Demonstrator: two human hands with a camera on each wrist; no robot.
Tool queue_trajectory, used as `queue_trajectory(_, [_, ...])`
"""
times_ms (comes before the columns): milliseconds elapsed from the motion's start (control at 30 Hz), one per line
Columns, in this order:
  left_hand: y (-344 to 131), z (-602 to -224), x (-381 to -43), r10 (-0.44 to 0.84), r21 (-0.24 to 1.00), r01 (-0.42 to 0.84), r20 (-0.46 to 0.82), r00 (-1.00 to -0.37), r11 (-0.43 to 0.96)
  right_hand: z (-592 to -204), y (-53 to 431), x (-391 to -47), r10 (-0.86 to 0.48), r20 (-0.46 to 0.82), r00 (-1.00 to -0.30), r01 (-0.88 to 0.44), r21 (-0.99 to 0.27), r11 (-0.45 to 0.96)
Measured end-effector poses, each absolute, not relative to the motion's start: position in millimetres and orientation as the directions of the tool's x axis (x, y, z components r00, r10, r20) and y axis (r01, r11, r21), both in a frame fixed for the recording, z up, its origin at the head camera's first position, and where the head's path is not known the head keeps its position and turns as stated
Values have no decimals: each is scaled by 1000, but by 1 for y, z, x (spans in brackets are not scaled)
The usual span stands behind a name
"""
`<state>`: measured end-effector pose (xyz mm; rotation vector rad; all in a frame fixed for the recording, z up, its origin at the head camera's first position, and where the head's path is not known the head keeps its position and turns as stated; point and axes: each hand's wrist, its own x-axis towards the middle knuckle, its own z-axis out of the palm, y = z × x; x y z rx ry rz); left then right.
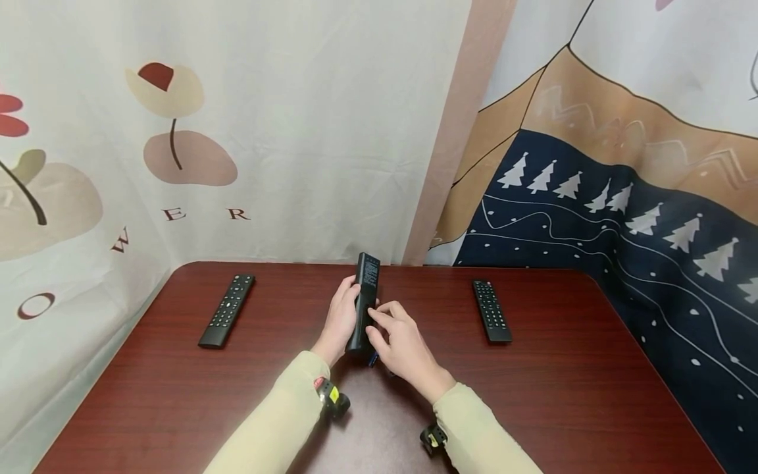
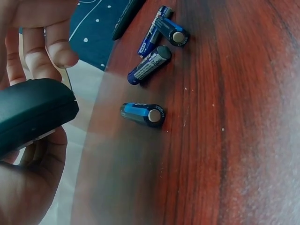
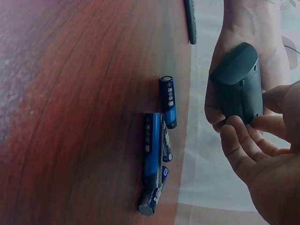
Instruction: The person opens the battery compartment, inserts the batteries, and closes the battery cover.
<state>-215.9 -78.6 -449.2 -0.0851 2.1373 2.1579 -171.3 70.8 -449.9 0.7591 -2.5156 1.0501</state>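
Observation:
A black remote control (image 1: 362, 303) is held up at a tilt above the middle of the table, its labelled back facing up. My left hand (image 1: 340, 319) grips it along the left side, thumb on the edge. From the right, my right hand (image 1: 405, 345) reaches in, with fingertips touching the remote's back and right side; these fingers are loosely bent. Under the hands lie several blue and black batteries, among them one apart from the others (image 2: 142, 114) in the left wrist view. A long battery (image 3: 152, 149) is at the front of the group in the right wrist view.
A second black remote (image 1: 227, 311) lies buttons up at the left of the brown wooden table (image 1: 556, 388). A third remote (image 1: 491, 313) lies buttons up at the right. Printed curtains (image 1: 326, 131) hang behind the table's back edge.

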Motion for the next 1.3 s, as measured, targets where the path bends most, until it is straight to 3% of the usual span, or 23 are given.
queue_trajectory(567, [-82, -444, -215, 30, 991, -123, -124, -992, 45, -444, 70, -172, -419, 432, -799, -602, -589, 539])
queue_trajectory(900, [-85, -445, -221, 12, 990, -25, -27, -1000, 142, -449, 78, -174, -454, 390, -801, -597, -562, 572])
queue_trajectory(1300, [-93, -447, -222, -17, 987, -39, -36, -999, 156, -451, 87, -179, -416, 425, -804, -595, -544, 592])
